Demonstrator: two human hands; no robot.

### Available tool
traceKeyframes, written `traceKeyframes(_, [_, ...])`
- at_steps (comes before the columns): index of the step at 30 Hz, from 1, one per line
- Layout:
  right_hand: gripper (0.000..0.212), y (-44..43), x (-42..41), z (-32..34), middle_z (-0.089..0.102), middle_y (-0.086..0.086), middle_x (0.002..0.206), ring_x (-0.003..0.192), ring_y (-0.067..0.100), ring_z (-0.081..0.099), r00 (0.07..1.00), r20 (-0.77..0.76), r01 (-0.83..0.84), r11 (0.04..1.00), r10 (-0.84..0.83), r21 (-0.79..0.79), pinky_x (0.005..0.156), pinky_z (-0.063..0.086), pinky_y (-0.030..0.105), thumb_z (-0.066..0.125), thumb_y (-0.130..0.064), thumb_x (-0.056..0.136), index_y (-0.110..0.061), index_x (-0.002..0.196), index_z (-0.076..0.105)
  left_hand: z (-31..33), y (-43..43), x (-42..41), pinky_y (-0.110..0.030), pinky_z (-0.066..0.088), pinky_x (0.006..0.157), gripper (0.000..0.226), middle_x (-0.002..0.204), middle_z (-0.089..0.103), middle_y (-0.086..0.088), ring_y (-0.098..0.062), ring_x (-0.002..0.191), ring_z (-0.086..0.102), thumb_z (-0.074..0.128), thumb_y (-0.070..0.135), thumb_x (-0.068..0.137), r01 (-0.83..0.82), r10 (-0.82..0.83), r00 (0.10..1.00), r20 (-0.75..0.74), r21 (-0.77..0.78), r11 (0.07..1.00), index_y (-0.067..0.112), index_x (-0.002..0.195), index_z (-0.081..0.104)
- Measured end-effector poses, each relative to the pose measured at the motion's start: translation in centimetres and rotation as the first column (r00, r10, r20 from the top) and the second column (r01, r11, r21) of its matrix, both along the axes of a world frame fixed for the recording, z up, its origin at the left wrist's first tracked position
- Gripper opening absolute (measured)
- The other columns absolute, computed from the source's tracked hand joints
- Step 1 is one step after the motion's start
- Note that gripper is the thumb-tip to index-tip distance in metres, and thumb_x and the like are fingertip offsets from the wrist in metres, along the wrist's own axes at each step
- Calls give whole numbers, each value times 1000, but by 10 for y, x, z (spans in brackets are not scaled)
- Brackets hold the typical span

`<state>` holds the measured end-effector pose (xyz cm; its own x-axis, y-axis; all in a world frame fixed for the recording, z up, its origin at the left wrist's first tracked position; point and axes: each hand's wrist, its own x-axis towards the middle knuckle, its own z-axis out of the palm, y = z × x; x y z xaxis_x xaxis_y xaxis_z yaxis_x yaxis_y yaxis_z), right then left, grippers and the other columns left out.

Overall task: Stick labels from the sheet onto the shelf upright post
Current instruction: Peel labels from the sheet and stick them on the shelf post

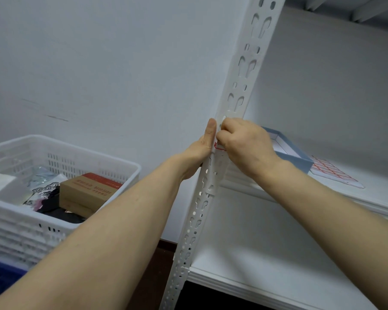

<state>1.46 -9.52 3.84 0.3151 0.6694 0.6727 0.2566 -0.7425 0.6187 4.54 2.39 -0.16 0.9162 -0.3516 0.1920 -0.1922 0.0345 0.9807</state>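
Right hand (246,144) pinches label (218,147); basket (134,170) holds brown box (88,191), perhaps packets.

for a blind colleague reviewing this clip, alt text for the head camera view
The right hand pinches a red-bordered label against the white slotted upright post, the left hand laying its thumb along the edge. The label sheet lies on the shelf; a white basket stands left.
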Motion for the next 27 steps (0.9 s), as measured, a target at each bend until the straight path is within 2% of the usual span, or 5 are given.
traceKeyframes(9, [20,-2,6,9,52,9,59,48,25,48,997,26,-68,958,79,-279,45,35,27,69,0,49,-7,62,56,0,-1,-1,-42,41,104,86,102,62,-8,-20,100,57,7,81,79,-25,24,999,25,39,999,16,101,59])
traceKeyframes(14, [9,-11,4,13,55,11,62,48,27,50,989,-74,-136,978,125,-156,45,27,23,64,-5,70,-3,64,58,1,2,-1,-21,48,84,83,107,65,6,-9,105,60,7,73,86,30,-30,999,-23,20,999,20,133,51])
traceKeyframes(17, [24,-16,5,15,57,7,63,49,25,51,984,-82,-170,973,159,-156,47,26,20,45,-14,77,-7,63,63,2,3,-4,-19,48,80,75,96,67,14,-1,96,61,3,69,88,49,-49,999,-2,21,999,26,125,52])
traceKeyframes(23, [19,-7,8,16,51,8,60,48,25,48,985,21,-153,937,168,-314,45,36,25,70,3,60,-9,58,55,2,4,-4,-35,45,103,69,109,68,0,-17,112,61,10,75,84,25,-25,999,-20,-4,1000,31,100,60])
traceKeyframes(27, [11,-5,8,13,50,6,60,50,22,45,991,85,-65,915,107,-399,48,30,27,54,-3,55,-11,62,54,-1,2,0,-41,41,108,74,122,65,-10,-21,116,59,17,81,79,-2,1,999,-47,-12,1000,25,99,62])
